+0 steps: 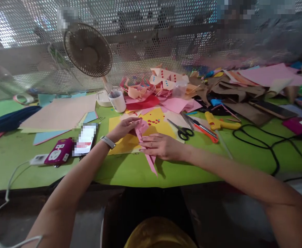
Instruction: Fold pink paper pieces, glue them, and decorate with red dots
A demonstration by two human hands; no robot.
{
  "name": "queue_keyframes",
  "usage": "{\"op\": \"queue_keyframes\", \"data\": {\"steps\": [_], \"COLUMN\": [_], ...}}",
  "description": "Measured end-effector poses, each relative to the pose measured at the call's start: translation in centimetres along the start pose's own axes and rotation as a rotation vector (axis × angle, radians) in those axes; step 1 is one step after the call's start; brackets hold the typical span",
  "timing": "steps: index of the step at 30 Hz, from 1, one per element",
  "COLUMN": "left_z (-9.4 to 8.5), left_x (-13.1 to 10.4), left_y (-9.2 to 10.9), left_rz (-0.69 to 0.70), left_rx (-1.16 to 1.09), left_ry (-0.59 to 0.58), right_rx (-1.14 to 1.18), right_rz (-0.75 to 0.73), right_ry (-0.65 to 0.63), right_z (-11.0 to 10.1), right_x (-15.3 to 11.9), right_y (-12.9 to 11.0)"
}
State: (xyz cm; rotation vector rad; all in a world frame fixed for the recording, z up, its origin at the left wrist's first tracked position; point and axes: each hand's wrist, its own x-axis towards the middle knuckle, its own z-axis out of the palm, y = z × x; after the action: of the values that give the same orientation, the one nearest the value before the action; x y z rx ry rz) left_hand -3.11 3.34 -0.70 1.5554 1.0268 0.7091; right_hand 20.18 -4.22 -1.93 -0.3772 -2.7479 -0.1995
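Hands (pixel 156 146) on folded pink paper (pixel 151 164), left pinching, right fingers extended across

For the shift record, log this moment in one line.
left hand: holding pink paper | right hand: on same paper | scissors: untouched

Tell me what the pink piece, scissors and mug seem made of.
Pink piece: matte paper, by its thin edges and creases. Scissors: black handles, probably smooth plastic from rounded loops; blades likely metal, thin and pointed. Mug: perhaps ceramic or plastic, given its smooth white wall.
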Motion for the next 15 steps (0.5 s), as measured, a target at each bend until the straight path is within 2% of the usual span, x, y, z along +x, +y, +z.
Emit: {"op": "queue_keyframes", "data": {"steps": [5, 8, 10, 11, 12, 15], "left_z": [-0.2, -0.2, 0.1, 0.2, 0.4, 1.0], "left_x": [1.1, 0.8, 0.0, -0.4, -0.9, -2.3], "left_y": [-1.1, -1.1, -0.8, -0.6, -0.5, -0.8], "left_rz": [0.117, 0.156, 0.276, 0.346, 0.407, 0.488], "left_rx": [0.292, 0.565, 0.822, 0.903, 0.951, 0.975], "left_ry": [0.106, 0.258, 0.384, 0.386, 0.335, 0.085], "right_rx": [0.004, 0.076, 0.131, 0.151, 0.162, 0.164], "right_rz": [0.015, 0.058, 0.081, 0.094, 0.105, 0.123], "right_ry": [-0.031, -0.058, -0.073, -0.075, -0.072, -0.038], "right_z": [1.7, 2.1, 2.3, 2.4, 2.4, 2.3], "right_x": [-0.3, -0.6, -0.7, -0.7, -0.7, -0.8], "right_y": [0.4, 0.4, 0.2, 0.1, 0.0, -0.2]}}
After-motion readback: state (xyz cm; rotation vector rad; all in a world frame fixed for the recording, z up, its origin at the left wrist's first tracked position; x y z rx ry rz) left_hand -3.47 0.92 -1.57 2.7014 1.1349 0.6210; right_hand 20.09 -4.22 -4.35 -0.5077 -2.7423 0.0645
